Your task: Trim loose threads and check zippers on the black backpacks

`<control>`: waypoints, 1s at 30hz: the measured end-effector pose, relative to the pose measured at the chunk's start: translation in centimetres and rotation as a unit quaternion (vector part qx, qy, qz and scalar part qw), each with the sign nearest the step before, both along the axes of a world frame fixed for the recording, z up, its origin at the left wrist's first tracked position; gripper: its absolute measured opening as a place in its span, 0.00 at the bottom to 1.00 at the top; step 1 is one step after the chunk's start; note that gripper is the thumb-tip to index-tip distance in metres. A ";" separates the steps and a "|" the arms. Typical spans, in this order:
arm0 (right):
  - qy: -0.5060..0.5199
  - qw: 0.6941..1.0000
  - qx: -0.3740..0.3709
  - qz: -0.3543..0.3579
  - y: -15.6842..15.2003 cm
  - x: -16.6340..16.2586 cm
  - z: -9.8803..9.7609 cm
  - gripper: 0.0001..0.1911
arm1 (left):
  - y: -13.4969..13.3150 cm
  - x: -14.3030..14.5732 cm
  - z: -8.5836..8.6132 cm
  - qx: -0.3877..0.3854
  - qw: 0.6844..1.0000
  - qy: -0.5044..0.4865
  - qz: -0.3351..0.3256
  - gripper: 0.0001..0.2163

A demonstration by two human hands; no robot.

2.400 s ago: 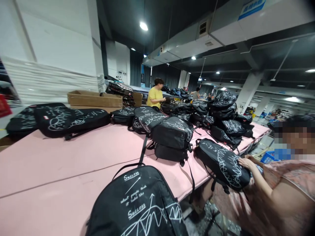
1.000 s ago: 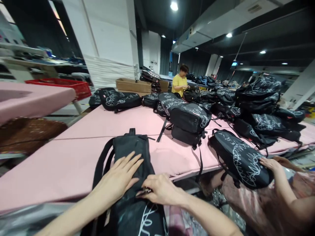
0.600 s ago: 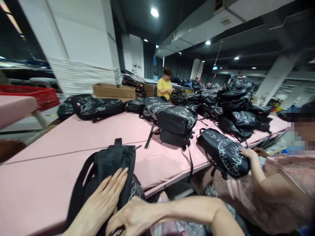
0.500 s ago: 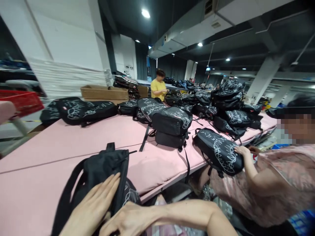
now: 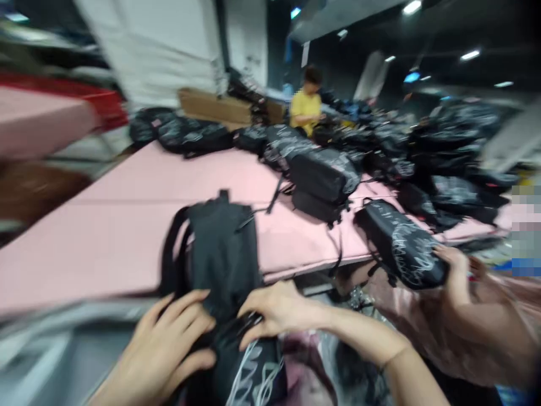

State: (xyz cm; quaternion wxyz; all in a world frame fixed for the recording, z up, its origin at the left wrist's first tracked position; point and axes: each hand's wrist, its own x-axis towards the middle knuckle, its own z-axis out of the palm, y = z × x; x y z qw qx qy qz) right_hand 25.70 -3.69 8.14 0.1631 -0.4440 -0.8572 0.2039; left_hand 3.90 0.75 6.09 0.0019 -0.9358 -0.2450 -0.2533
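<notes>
A black backpack (image 5: 224,248) lies in front of me at the edge of the pink table, its plain side with a strap showing and white scribbled lines on its near part. My left hand (image 5: 169,344) rests against its left side, fingers bent and apart, the fingertips partly blurred. On the other side, my right hand (image 5: 276,310) has thumb and fingers around dark material at the backpack's near edge. A small glint shows between those fingers, too blurred to make out.
Several black backpacks (image 5: 321,175) stand on the pink table (image 5: 114,225), piled higher at the right. A co-worker's hand (image 5: 454,262) touches a scribble-patterned backpack (image 5: 401,242). Farther back are a person in yellow (image 5: 305,107) and a cardboard box (image 5: 215,108). Grey material (image 5: 80,349) lies near left.
My view has swung left and down. The backpack now lies straighter before me; my left hand has slid off its upper face towards its near side, and my hands are farther apart.
</notes>
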 end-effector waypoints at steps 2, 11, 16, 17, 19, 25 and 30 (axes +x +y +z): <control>0.021 1.000 0.012 -0.002 -0.1 0.1 -0.3 0.16 | -1.6 -0.3 0.0 -0.045 0.998 0.011 0.049 0.05; 0.064 0.957 0.282 0.031 -1.5 -1.4 -7.0 0.12 | -5.3 -0.3 -6.0 0.022 0.979 -0.146 0.138 0.07; 0.057 0.949 0.308 0.049 -0.9 -1.8 -7.7 0.09 | -4.9 -1.1 -6.6 0.007 0.982 -0.139 0.129 0.09; 0.058 0.951 0.299 0.051 -0.8 -1.8 -7.6 0.10 | -4.7 -1.2 -6.5 0.003 0.982 -0.141 0.127 0.09; 0.056 0.963 0.258 0.060 -0.7 -1.5 -7.2 0.11 | -4.5 -1.5 -6.1 -0.015 0.983 -0.139 0.117 0.09; 0.053 0.987 0.080 0.130 -0.2 -0.7 -5.7 0.11 | -4.4 -2.4 -4.8 -0.077 0.986 -0.127 0.082 0.09; 0.094 0.985 0.057 0.136 0.0 -0.5 -5.8 0.11 | -4.2 -2.7 -4.2 -0.108 0.986 -0.099 0.074 0.06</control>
